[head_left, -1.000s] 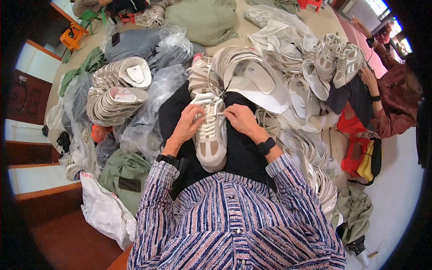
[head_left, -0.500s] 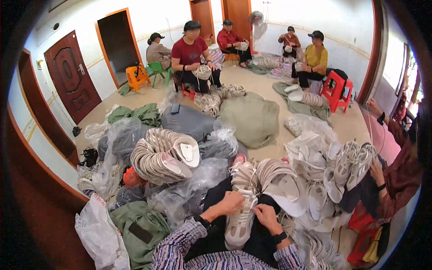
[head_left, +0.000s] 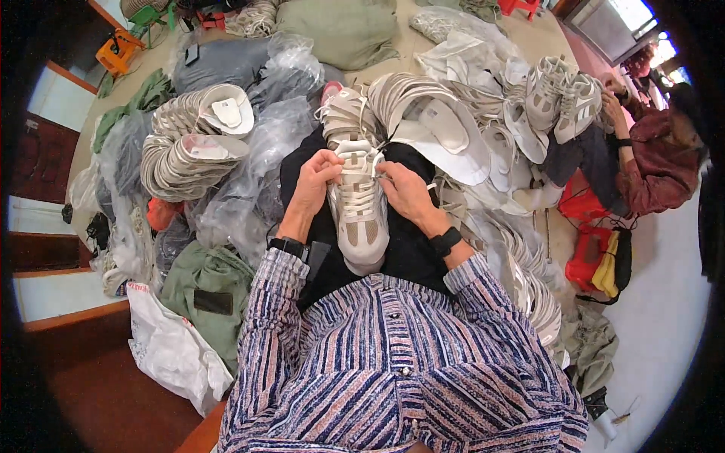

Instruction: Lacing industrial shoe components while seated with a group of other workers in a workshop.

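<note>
Biggest thing near that beige lace-up sneaker (head_left: 362, 219) is a worker in a dark red top (head_left: 657, 162), way over to its right. Next is the fat olive cloth bundle (head_left: 336, 30) on the floor, well past the shoe's collar. Shoe uppers are everywhere: a nested fan of them (head_left: 423, 106) crowds in just beyond the sneaker and to the right, pretty much blocking that side, and a curved stack (head_left: 192, 174) sits off to its left. A finished-looking pair of sneakers (head_left: 563, 102) is right and beyond.

Containers: crumpled clear plastic bags (head_left: 276, 147) fill the stretch just left of the sneaker, greyish stuff inside, too blurry to name. A white plastic bag (head_left: 170, 347) slumps left and nearer than the shoe; can't see into it.

The sneaker itself lies on the person's dark-trousered lap, toe toward the body. Right hand (head_left: 408, 195): thumb and forefinger pinched closed on the pale lace (head_left: 377, 161) by the upper eyelets. Left hand (head_left: 313, 185): fingers curled in at the opposite edge, gap hidden, can't tell what's between them. Smallest, a dark phone (head_left: 192, 53), far left beyond the shoe.
</note>
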`<state>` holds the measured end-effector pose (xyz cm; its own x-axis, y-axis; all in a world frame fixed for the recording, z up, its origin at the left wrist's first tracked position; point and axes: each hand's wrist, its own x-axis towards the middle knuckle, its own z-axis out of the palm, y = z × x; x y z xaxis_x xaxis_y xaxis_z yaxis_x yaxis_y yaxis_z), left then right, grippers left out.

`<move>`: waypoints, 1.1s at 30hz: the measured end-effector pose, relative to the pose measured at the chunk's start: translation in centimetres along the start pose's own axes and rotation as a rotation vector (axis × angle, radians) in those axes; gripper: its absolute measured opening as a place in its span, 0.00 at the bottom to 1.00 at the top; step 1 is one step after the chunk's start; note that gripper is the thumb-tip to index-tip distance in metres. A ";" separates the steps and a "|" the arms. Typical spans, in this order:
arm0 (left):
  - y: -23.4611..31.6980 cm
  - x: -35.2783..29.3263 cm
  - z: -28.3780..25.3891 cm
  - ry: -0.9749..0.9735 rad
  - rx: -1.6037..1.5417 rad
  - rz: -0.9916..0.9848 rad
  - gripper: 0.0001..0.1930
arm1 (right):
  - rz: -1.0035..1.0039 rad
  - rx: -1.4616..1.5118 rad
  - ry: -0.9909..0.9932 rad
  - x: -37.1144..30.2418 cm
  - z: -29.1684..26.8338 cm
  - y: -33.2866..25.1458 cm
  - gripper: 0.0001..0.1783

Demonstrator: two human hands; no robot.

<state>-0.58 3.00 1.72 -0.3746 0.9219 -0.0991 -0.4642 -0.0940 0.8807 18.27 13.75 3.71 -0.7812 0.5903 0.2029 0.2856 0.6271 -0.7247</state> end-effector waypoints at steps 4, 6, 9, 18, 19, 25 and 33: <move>-0.8 0.0 -0.5 0.034 -0.126 0.027 0.06 | 0.103 0.098 0.024 0.7 -0.1 0.4 0.10; -0.5 0.1 -0.8 0.021 -0.088 0.020 0.06 | 0.183 0.030 -0.005 0.6 -0.8 0.5 0.10; -0.2 -0.1 0.1 0.049 -0.018 0.006 0.05 | 0.221 -0.071 0.026 -0.4 -2.0 1.6 0.12; 3.3 1.7 2.8 -0.062 0.913 -0.032 0.10 | 0.336 -0.448 0.179 -2.3 -6.3 2.1 0.17; 3.8 1.9 3.4 -0.150 1.242 0.000 0.11 | 0.301 -0.487 0.246 -2.6 -6.6 2.2 0.16; 4.4 3.1 3.7 -0.414 1.500 -0.072 0.12 | 0.018 -0.410 0.359 -1.8 -6.5 0.8 0.07; 1.3 0.3 -1.9 -0.046 0.110 -0.056 0.06 | 0.045 -0.287 -0.143 1.9 -1.0 1.0 0.12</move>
<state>-2.86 2.45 1.94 -0.3121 0.9411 -0.1299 -0.3915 -0.0028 0.9202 17.66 16.01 4.05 -0.8286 0.5559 0.0660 0.4503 0.7320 -0.5112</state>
